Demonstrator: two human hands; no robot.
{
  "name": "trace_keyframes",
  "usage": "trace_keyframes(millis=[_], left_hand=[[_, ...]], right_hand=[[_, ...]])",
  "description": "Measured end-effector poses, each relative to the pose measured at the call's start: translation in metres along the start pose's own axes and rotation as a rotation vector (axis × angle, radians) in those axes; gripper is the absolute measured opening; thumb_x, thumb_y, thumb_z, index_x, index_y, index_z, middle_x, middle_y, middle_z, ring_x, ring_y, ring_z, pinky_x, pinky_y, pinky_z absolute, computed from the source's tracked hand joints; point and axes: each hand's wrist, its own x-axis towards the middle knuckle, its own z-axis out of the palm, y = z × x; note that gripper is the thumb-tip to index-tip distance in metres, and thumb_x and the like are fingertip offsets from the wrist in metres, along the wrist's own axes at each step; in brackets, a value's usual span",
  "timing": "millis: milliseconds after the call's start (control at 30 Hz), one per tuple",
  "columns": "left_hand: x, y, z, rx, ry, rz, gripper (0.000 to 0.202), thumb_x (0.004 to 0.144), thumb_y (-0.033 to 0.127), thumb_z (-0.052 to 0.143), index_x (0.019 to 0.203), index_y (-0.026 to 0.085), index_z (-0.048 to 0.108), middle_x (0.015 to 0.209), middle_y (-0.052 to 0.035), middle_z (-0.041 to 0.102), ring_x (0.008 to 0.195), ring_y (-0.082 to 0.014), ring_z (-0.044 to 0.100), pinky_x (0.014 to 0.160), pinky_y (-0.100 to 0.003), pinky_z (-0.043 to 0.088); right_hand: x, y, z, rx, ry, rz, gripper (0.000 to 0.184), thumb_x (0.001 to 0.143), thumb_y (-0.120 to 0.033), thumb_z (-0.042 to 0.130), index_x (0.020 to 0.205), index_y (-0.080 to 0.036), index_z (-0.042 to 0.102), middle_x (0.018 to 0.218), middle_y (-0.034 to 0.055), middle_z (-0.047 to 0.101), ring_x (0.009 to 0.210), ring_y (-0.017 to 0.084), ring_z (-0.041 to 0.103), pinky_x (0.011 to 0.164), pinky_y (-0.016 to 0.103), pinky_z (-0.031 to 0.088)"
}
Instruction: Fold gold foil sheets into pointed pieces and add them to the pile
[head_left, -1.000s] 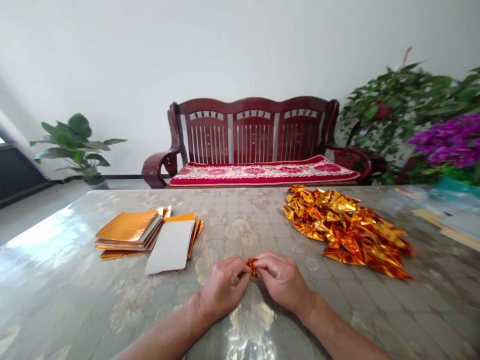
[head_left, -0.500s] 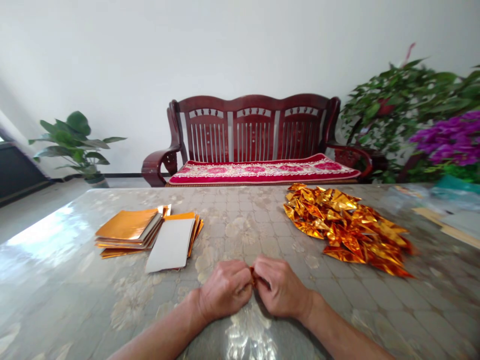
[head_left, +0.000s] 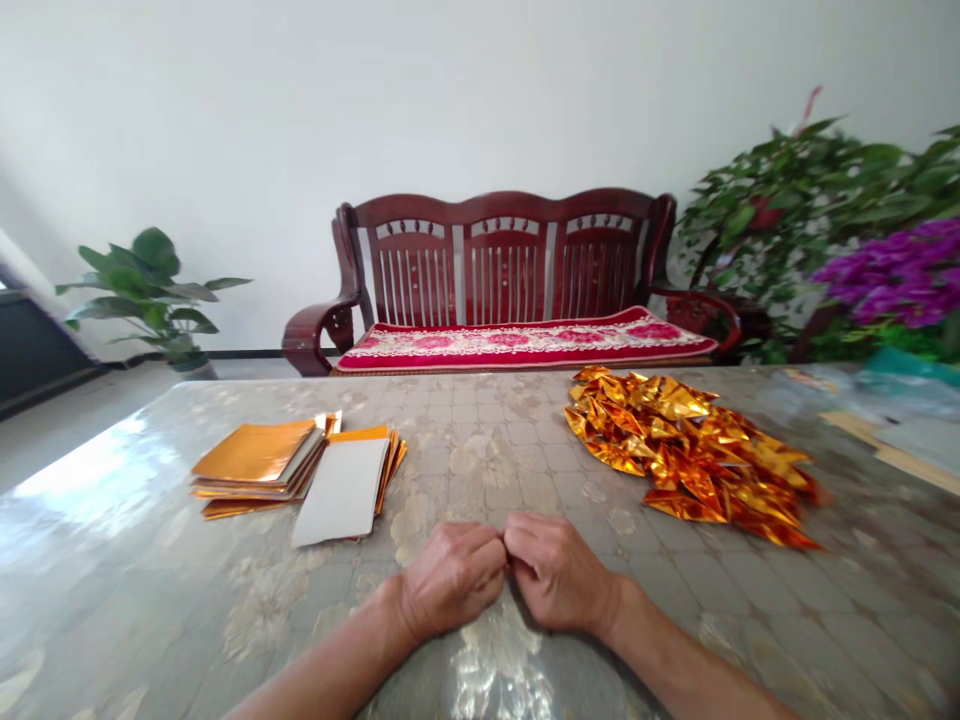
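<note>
My left hand point(head_left: 457, 578) and my right hand point(head_left: 559, 572) meet knuckle to knuckle over the near middle of the table, fingers curled and pinched. Between them is a small piece of gold foil paper, glimpsed half a second ago and now covered by the fingers. To the left lie a stack of gold foil sheets point(head_left: 253, 452) and a second, overlapping stack with a pale grey side up point(head_left: 341, 488). A heap of folded gold foil pieces point(head_left: 686, 455), pointed and shiny, spreads to the right of my hands.
The table point(head_left: 480, 480) has a glossy, flower-patterned cover. Clear plastic packaging point(head_left: 810, 392) and pale card strips point(head_left: 885, 452) lie at the right edge. Beyond the table stands a dark red wooden bench point(head_left: 506, 265); potted plants flank it.
The fingertips have closed together, so the bit of orange foil seen between them is now hidden. The view has shifted very slightly; the stacks and the heap stay put.
</note>
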Motion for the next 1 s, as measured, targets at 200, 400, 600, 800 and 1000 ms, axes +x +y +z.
trace_keyframes(millis=[200, 400, 600, 800, 1000], left_hand=[[0.002, -0.014, -0.006, 0.027, 0.080, -0.246, 0.021, 0.098, 0.018, 0.044, 0.083, 0.020, 0.060, 0.077, -0.0003, 0.065, 0.069, -0.0111, 0.060, 0.065, -0.020, 0.045], [0.001, -0.019, -0.004, -0.032, 0.122, -0.343, 0.017, 0.097, 0.019, 0.049, 0.087, 0.021, 0.063, 0.083, -0.0001, 0.069, 0.072, -0.0102, 0.064, 0.066, -0.018, 0.048], [0.002, -0.017, -0.001, -0.070, 0.111, -0.402, 0.019, 0.091, 0.012, 0.052, 0.076, 0.020, 0.061, 0.074, 0.0011, 0.066, 0.065, -0.0096, 0.061, 0.062, -0.017, 0.046], [0.001, -0.022, 0.003, -0.196, 0.135, -0.509, 0.017, 0.085, 0.006, 0.056, 0.078, 0.019, 0.064, 0.077, 0.0016, 0.069, 0.070, -0.0103, 0.064, 0.066, -0.018, 0.048], [0.001, -0.025, 0.007, -0.242, 0.149, -0.533, 0.020, 0.083, 0.004, 0.058, 0.082, 0.020, 0.068, 0.080, 0.0012, 0.072, 0.075, -0.0116, 0.067, 0.070, -0.019, 0.050]], right_hand=[[0.002, 0.018, -0.012, -0.085, 0.137, 0.101, 0.015, 0.096, -0.014, 0.050, 0.095, -0.020, 0.064, 0.091, 0.0042, 0.069, 0.085, 0.016, 0.063, 0.078, 0.026, 0.048], [0.000, 0.027, -0.015, -0.109, 0.118, 0.106, 0.012, 0.094, -0.015, 0.056, 0.094, -0.020, 0.068, 0.086, 0.0042, 0.068, 0.082, 0.017, 0.063, 0.074, 0.027, 0.050], [0.000, 0.027, -0.016, -0.135, 0.108, 0.102, 0.015, 0.095, -0.016, 0.055, 0.087, -0.019, 0.067, 0.079, 0.0037, 0.065, 0.076, 0.016, 0.060, 0.069, 0.027, 0.047], [0.001, 0.027, -0.012, -0.155, 0.090, 0.102, 0.018, 0.097, -0.016, 0.052, 0.087, -0.019, 0.066, 0.080, 0.0038, 0.064, 0.078, 0.016, 0.059, 0.071, 0.026, 0.046], [0.000, 0.032, -0.009, -0.179, 0.067, 0.084, 0.019, 0.097, -0.016, 0.051, 0.086, -0.018, 0.067, 0.078, 0.0041, 0.063, 0.077, 0.016, 0.058, 0.070, 0.027, 0.044]])
